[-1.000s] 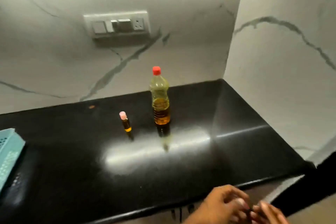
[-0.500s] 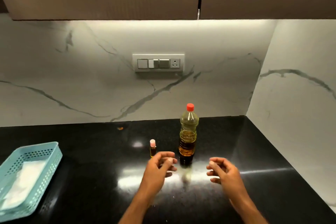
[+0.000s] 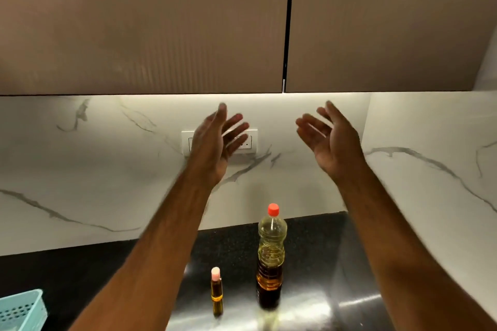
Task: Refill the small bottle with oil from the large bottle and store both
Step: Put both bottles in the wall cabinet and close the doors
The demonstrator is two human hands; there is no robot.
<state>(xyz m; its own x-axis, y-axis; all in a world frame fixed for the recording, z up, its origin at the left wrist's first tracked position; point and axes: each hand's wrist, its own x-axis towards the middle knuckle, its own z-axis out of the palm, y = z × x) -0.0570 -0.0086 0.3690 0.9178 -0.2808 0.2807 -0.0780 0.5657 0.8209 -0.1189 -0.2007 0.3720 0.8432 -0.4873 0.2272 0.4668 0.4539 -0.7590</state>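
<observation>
Clearly both the left hand (image 3: pixel 215 140) and right hand (image 3: pixel 332 142) hang open and empty, raised far above the counter (image 3: pixel 322 236), where the capped small bottle (image 3: pixel 216 293) stands just left of the large bottle (image 3: pixel 271 258); a careless reach down could topple either.

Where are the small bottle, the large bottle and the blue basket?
small bottle (image 3: pixel 216 293), head view, on its amber body.
large bottle (image 3: pixel 271 252), head view, on its clear ribbed middle.
blue basket (image 3: pixel 22 309), head view, on its perforated side wall.

Brown cabinet doors (image 3: pixel 145 24) hang over a marble backsplash (image 3: pixel 80 169), switch plate (image 3: pixel 248 141), black counter (image 3: pixel 317 244) and blue basket (image 3: pixel 22 309).
</observation>
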